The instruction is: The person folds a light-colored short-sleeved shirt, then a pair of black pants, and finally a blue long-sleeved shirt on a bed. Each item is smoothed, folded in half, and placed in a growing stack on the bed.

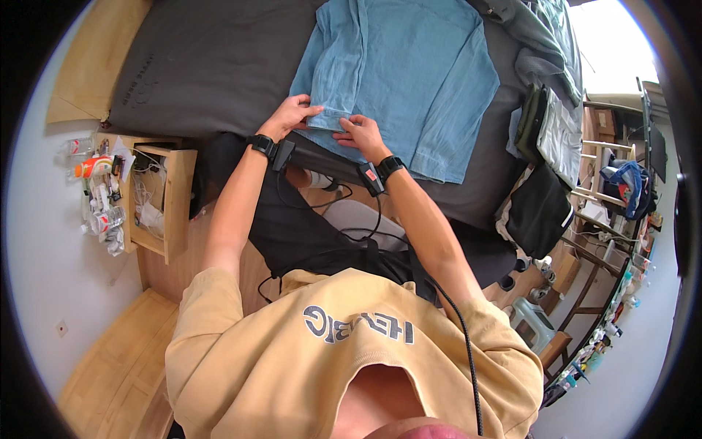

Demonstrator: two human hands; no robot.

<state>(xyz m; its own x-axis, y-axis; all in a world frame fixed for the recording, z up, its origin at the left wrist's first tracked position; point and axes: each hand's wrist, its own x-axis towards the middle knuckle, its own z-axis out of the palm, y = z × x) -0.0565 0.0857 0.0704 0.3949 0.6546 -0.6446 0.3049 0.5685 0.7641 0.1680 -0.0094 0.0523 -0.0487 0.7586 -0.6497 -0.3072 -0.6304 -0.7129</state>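
Note:
A light blue long-sleeved shirt (417, 80) lies spread on the dark grey bed sheet (219, 66). Its left sleeve runs down toward me, the cuff at the bed's near edge. My left hand (295, 115) pinches the left side of that cuff between thumb and fingers. At the cuff's other side, my right hand (360, 137) has its thumb and fingertips closed on the cloth, the fingers curled. The other sleeve lies flat along the shirt's right side. Both wrists wear black straps with small boxes and cables.
Folded clothes (559, 139) are stacked at the bed's right edge, with a black garment (541, 208) hanging below. An open-drawered wooden nightstand (179, 197) holding bottles stands left. Farther right is a cluttered shelf rack (607, 157). Cables hang between my arms.

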